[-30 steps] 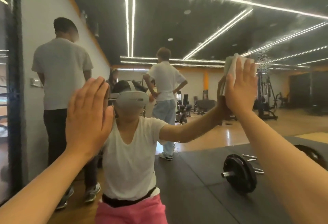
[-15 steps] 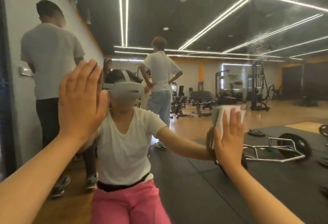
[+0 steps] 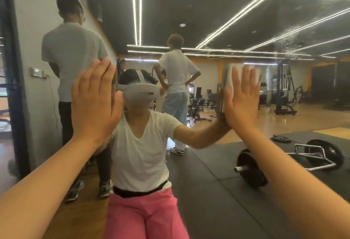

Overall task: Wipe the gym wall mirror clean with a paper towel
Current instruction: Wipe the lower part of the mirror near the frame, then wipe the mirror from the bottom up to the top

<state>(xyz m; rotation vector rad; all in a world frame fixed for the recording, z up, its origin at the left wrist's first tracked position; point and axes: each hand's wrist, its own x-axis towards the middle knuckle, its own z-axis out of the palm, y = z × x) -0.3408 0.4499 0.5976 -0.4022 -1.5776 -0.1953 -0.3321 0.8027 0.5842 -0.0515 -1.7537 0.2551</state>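
Note:
The gym wall mirror [image 3: 217, 21] fills almost the whole view and reflects the room and me. My right hand [image 3: 241, 98] presses a folded white paper towel [image 3: 230, 79] flat against the glass with straight, spread fingers, at about head height right of centre. My left hand [image 3: 95, 102] rests flat on the mirror to the left, fingers straight and together, holding nothing. Faint streaks and droplets show on the upper right of the glass [image 3: 287, 38].
A dark frame [image 3: 17, 87] bounds the mirror at the left edge. The reflection shows two people standing behind me, weight machines, and a barbell with black plates [image 3: 250, 170] lying on dark floor mats.
My right hand slid the towel down the glass, then back up to about head height. My left hand stayed flat on the mirror.

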